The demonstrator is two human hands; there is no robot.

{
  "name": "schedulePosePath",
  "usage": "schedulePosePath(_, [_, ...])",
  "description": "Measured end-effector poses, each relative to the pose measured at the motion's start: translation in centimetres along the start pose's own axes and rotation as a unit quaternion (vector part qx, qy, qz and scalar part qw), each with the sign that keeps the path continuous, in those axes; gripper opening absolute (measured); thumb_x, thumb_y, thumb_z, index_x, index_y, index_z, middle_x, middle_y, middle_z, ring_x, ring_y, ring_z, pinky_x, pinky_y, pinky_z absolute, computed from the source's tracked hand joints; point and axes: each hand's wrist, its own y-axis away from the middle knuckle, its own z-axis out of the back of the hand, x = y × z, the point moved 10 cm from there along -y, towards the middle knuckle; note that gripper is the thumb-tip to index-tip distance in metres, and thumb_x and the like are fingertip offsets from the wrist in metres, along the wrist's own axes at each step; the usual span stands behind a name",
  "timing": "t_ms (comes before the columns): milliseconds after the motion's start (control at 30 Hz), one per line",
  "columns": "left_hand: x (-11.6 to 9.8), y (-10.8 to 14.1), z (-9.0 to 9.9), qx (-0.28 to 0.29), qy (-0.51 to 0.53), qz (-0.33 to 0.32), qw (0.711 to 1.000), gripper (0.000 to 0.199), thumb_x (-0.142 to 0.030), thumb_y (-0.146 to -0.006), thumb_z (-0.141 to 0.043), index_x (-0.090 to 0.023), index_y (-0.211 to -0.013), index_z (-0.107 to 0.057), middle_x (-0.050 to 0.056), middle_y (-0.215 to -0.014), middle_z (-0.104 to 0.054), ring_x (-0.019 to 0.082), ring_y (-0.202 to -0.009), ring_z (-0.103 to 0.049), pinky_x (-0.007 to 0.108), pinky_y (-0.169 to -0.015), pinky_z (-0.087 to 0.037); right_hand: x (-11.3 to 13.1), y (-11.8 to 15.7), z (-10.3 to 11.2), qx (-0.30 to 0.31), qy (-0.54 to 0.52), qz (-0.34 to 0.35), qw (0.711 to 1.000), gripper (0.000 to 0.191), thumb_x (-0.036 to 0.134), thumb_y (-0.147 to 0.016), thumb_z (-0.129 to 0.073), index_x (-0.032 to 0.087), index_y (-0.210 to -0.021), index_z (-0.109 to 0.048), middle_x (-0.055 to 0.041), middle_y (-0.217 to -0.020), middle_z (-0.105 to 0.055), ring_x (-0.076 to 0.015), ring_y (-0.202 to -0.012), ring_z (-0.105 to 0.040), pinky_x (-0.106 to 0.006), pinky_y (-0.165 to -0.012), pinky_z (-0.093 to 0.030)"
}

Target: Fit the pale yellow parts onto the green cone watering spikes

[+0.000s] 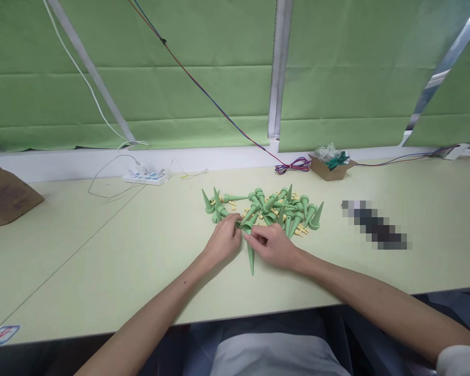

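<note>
Both my hands meet in front of a loose pile of green plastic spikes (296, 223), cone-shaped with wide collars at one end. One green spike (251, 261) lies between the hands, its tip toward the table's front edge. My right hand (276, 245) is closed, thumb and forefinger pinching near this spike's wide end. From the other side, my left hand (226, 237) has its fingers pressed together close to the same end; what they grip is mostly hidden. Small yellow plastic pieces (302, 230) lie scattered among the spikes.
At the back stand a white power strip (147, 178), a coiled red-and-blue cable (293, 165) and a small cardboard box (331, 171) with clear plastic and green material inside. A brown paper bag (10, 196) sits far left. Something pixelated (376, 224) lies on the right.
</note>
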Motion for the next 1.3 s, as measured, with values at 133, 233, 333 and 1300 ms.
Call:
schedulePosePath(133, [0.1,-0.1,-0.6,0.014,-0.016,-0.019,1.000,0.044,-0.005,-0.080,-0.040,-0.013,-0.117,-0.064,0.014,-0.128,-0.064,0.028,-0.122,-0.057,0.042,-0.104,-0.045,-0.3,-0.1,0.4,-0.016,-0.003,-0.009,1.000,0.039,0.029,-0.095,-0.050,0.021,-0.062,-0.031,0.0069,-0.052,-0.031,-0.0082,-0.048,-0.029,-0.025,-0.050,-0.027])
schedulePosePath(233, [-0.1,-0.1,-0.8,0.017,-0.021,-0.039,0.999,0.045,-0.005,-0.082,-0.040,-0.013,-0.120,-0.063,0.015,-0.130,-0.063,0.028,-0.123,-0.057,0.043,-0.105,-0.045,-0.6,-0.3,1.3,-0.039,-0.004,-0.028,0.999,0.037,0.031,-0.098,-0.045,0.021,-0.065,-0.031,0.0062,-0.055,-0.033,-0.0090,-0.050,-0.030,-0.025,-0.051,-0.028])
schedulePosePath(333, [-0.3,-0.1,-1.0,0.020,-0.025,-0.051,0.998,0.048,-0.005,-0.083,-0.038,-0.012,-0.125,-0.061,0.015,-0.134,-0.060,0.029,-0.126,-0.055,0.044,-0.107,-0.043,-0.9,-0.4,2.3,-0.064,-0.002,-0.048,0.997,0.035,0.031,-0.100,-0.042,0.022,-0.067,-0.032,0.0061,-0.056,-0.032,-0.0097,-0.050,-0.030,-0.026,-0.051,-0.027])
schedulePosePath(1300, [-0.9,0.0,0.8,0.005,0.320,0.019,0.947,0.052,-0.019,-0.083,-0.051,-0.022,-0.135,-0.057,0.012,-0.152,-0.042,0.003,-0.050,-0.045,0.024,-0.046,-0.042,-2.6,-0.4,2.3,-0.063,-0.029,-0.098,0.993,0.018,0.034,-0.100,-0.044,0.020,-0.096,-0.055,0.0054,-0.059,-0.048,-0.0116,-0.050,-0.043,-0.025,-0.051,-0.033])
